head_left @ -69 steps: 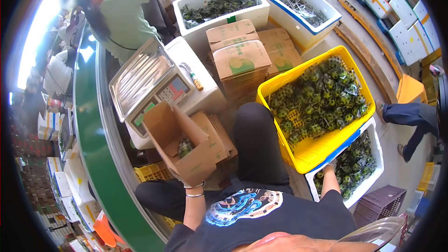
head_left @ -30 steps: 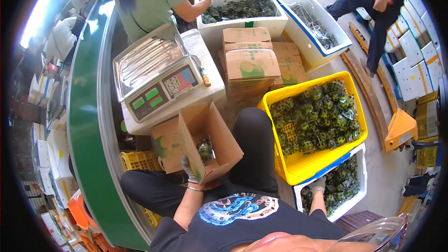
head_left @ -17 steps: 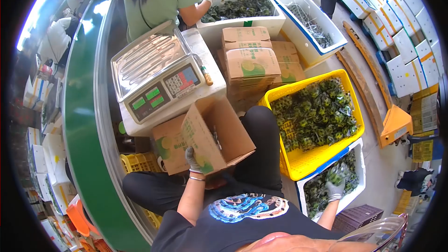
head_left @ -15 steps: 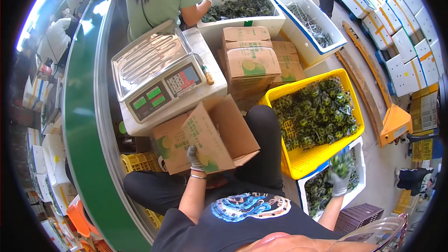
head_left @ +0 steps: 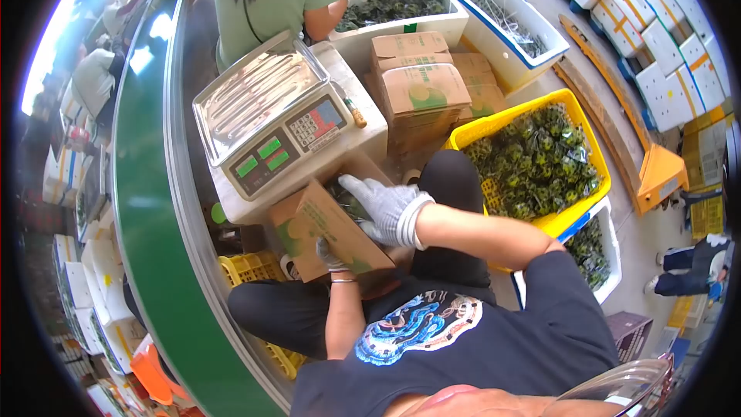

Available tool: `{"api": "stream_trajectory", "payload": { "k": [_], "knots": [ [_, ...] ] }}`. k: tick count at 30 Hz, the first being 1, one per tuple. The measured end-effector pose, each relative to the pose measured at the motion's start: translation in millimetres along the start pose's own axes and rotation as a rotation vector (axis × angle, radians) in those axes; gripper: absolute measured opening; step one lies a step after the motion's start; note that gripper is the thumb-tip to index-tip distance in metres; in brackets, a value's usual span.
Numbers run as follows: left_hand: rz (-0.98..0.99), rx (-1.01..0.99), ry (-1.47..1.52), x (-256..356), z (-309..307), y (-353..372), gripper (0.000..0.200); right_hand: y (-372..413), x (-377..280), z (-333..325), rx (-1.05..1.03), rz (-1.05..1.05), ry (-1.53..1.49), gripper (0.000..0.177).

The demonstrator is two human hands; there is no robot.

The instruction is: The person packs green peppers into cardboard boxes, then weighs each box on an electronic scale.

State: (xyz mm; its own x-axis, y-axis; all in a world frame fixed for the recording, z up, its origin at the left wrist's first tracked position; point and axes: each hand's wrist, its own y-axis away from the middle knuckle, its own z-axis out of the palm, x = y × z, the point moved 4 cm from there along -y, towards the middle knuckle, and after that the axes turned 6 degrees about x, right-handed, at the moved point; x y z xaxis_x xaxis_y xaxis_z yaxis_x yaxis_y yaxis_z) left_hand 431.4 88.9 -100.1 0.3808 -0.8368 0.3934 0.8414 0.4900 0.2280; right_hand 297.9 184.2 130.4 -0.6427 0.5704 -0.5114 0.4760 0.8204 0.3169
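On my lap, an open cardboard box (head_left: pixel 336 224) with green print is tilted beside the scale. My left hand (head_left: pixel 332 255), in a grey glove, grips its near side, fingers outside and thumb partly hidden. My right hand (head_left: pixel 384 210), in a white-grey glove, reaches over the box opening with fingers closed on a clear bag of green produce (head_left: pixel 349 201), partly hidden by the hand and the box wall. To the right stands a yellow crate (head_left: pixel 590 185) filled with bagged green produce. Below it, a white foam box (head_left: pixel 610 251) holds more of the same.
A digital scale (head_left: pixel 266 120) rests on a white foam block (head_left: pixel 363 137). Flattened cartons (head_left: pixel 424 85) are stacked behind. A co-worker in a green shirt (head_left: pixel 278 0) sits by a foam box of greens. The green conveyor (head_left: pixel 143 224) runs along the left.
My right hand has moved from the white foam box up and left to the cardboard box, bringing the bagged produce. My left hand still holds the box.
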Motion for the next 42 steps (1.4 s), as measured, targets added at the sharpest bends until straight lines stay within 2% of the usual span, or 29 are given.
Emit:
{"api": "stream_trajectory", "payload": {
  "k": [1,3,5,7,10,12,15,17,20,22,23,24,25,26,27,28,29,31,33,34,35,38,42],
  "knots": [
    [-0.191,0.039,0.310,-19.2,-28.4,-9.4,0.087,-0.1,-6.0,-12.5,0.052,-0.059,0.061,0.062],
    [-0.205,0.026,0.255,-23.8,-21.6,-18.5,0.086,-6.8,-19.5,-50.0,0.007,-0.107,0.145,0.046],
    [-0.221,-0.002,0.179,-28.9,-7.2,-22.1,0.086,-14.8,-24.0,-85.7,0.093,-0.110,0.292,0.030],
    [-0.244,-0.010,0.112,-28.4,-2.0,-20.3,0.085,-20.7,-29.2,-125.9,0.106,-0.160,0.533,0.033],
    [-0.246,-0.004,0.069,-29.3,1.7,-18.4,0.084,-82.0,-2.4,-149.4,0.102,-0.160,0.734,0.046],
    [-0.226,-0.004,0.079,-31.9,3.4,-14.7,0.084,-60.4,47.1,-138.7,0.126,-0.123,0.705,0.050],
    [-0.198,-0.001,0.082,-34.8,3.4,-10.4,0.083,7.8,171.8,-119.1,0.129,0.037,0.587,0.057],
    [-0.169,0.011,0.080,-32.5,2.4,-8.7,0.082,81.9,287.6,-87.0,0.044,0.275,0.522,0.062],
    [-0.162,0.034,0.104,-31.8,2.9,-11.7,0.081,235.7,430.1,-12.9,-0.292,0.713,0.511,0.069],
    [-0.182,0.043,0.096,-32.5,-1.6,-14.9,0.081,343.1,466.0,52.5,-0.655,0.958,0.435,0.074],
    [-0.190,0.050,0.089,-30.2,-3.8,-15.0,0.081,383.9,454.3,93.2,-0.839,1.029,0.321,0.077],
    [-0.206,0.060,0.080,-28.1,-5.7,-16.7,0.080,404.1,435.9,127.7,-0.868,1.068,0.191,0.079],
    [-0.219,0.070,0.066,-25.3,-6.7,-18.8,0.080,385.5,376.4,133.1,-0.734,1.214,0.138,0.089],
    [-0.234,0.071,0.058,-24.9,-6.6,-21.7,0.080,432.8,414.7,216.6,-0.315,1.361,-0.043,0.105],
    [-0.249,0.070,0.054,-25.9,-5.6,-22.5,0.079,412.1,378.8,227.7,-0.002,1.340,-0.237,0.107],
    [-0.263,0.071,0.046,-27.0,-7.5,-20.8,0.079,399.1,365.6,247.1,0.133,1.254,-0.424,0.104],
    [-0.273,0.069,0.042,-25.4,-4.5,-20.9,0.079,399.8,379.5,291.7,0.189,1.233,-0.430,0.097],
    [-0.282,0.074,0.038,-27.3,-4.1,-18.0,0.078,378.7,363.2,281.7,0.230,1.479,-0.152,0.083],
    [-0.293,0.083,0.033,-23.2,-2.3,-14.1,0.078,392.7,418.5,374.8,0.404,1.185,-0.391,0.070],
    [-0.297,0.086,0.032,-24.4,-2.8,-9.5,0.077,381.3,383.0,338.3,0.318,1.188,-0.465,0.060],
    [-0.300,0.088,0.030,-23.4,-0.8,-9.1,0.077,393.1,416.0,389.0,0.522,0.918,-0.160,0.051],
    [-0.297,0.111,0.027,-24.1,-4.4,-1.0,0.076,371.9,398.1,359.1,0.347,1.092,-0.314,0.045],
    [-0.292,0.133,0.024,-20.2,-4.1,5.3,0.075,375.2,398.8,358.5,0.211,1.073,-0.345,0.039]
  ]
}}
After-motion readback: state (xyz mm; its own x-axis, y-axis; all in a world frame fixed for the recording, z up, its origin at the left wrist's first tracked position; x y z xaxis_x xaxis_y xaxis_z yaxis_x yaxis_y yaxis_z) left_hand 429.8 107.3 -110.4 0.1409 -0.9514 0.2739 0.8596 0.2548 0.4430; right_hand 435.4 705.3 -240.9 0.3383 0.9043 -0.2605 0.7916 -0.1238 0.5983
